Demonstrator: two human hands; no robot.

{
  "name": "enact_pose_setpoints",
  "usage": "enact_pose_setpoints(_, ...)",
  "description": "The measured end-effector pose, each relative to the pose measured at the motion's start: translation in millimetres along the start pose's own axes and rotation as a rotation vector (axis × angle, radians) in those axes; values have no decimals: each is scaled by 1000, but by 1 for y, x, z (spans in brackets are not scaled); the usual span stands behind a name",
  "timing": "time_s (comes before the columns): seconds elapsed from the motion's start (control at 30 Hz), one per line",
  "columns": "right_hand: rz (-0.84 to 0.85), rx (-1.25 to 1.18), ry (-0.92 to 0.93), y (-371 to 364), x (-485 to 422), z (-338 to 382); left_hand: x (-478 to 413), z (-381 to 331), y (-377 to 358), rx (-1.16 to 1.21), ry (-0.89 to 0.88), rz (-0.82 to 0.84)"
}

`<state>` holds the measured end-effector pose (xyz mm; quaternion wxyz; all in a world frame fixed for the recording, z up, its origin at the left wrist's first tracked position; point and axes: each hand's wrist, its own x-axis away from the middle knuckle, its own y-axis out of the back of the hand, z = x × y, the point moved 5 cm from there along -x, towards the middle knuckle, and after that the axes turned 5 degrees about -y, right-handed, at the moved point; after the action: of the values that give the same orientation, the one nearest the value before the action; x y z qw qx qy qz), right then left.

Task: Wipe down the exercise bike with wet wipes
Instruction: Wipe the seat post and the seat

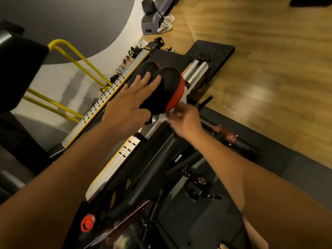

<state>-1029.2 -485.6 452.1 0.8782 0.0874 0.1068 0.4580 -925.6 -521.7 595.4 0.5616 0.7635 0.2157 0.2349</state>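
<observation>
The exercise bike's black saddle (167,81) with a red side edge sits in the middle of the view. My left hand (131,99) lies flat on top of the saddle, fingers straight and spread. My right hand (185,121) is at the saddle's near right edge, fingers curled around a white wet wipe (177,108) pressed against the red rim and the underside. The bike's black frame (154,177) runs down toward me, with a red knob (87,224) at the lower left.
A silver and yellow slotted rail (106,106) runs diagonally left of the bike. Yellow tube rails (77,65) stand by the wall. Several shoes (129,60) line the wall. Black mats (210,54) lie on the wooden floor (269,69); a grey step (154,18) stands at the back.
</observation>
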Motion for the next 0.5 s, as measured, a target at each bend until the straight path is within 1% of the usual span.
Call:
enact_pose_setpoints(0.03, -53, -19, -88, 12, -15, -7, 0, 0, 1, 61, 4, 14)
enact_pose_setpoints(0.07, -132, -15, -133, 25, -25, -8, 0, 0, 1, 80, 8, 29)
enact_pose_setpoints(0.1, -209, 15, -131, 34, -28, -9, 0, 0, 0, 74, 10, 45)
enact_pose_setpoints(0.13, -212, 49, -124, 30, -24, -8, -1, -1, -1, 67, 10, 58)
enact_pose_setpoints(0.17, -159, 35, -82, 14, -11, -6, -1, -1, -1, 70, 5, 66)
enact_pose_setpoints(0.23, 68, 48, 80, -32, 32, 17, -1, 0, 0, 94, 3, 76)
enact_pose_setpoints(0.27, 146, -7, 134, -49, 50, 24, -1, 1, 1, 104, 8, 79)
enact_pose_setpoints(0.3, 164, -49, 144, -59, 55, 23, -2, 1, 2, 99, 9, 84)
enact_pose_setpoints(0.37, 94, -50, 72, -44, 40, 20, -2, 1, -1, -15, -14, 97)
enact_pose_setpoints(0.4, 9, -130, 19, -27, 28, 16, -1, 1, -5, -128, -37, 96)
enact_pose_setpoints(0.43, -80, -169, -83, -9, 13, 6, -1, 2, -8, -250, -59, 79)
enact_pose_setpoints(0.47, -156, -146, -177, 9, 0, -3, -1, 3, -11, -360, -73, 52)
enact_pose_setpoints(0.5, -167, -123, -209, 21, -10, -9, 0, 3, -15, -451, -80, 21)
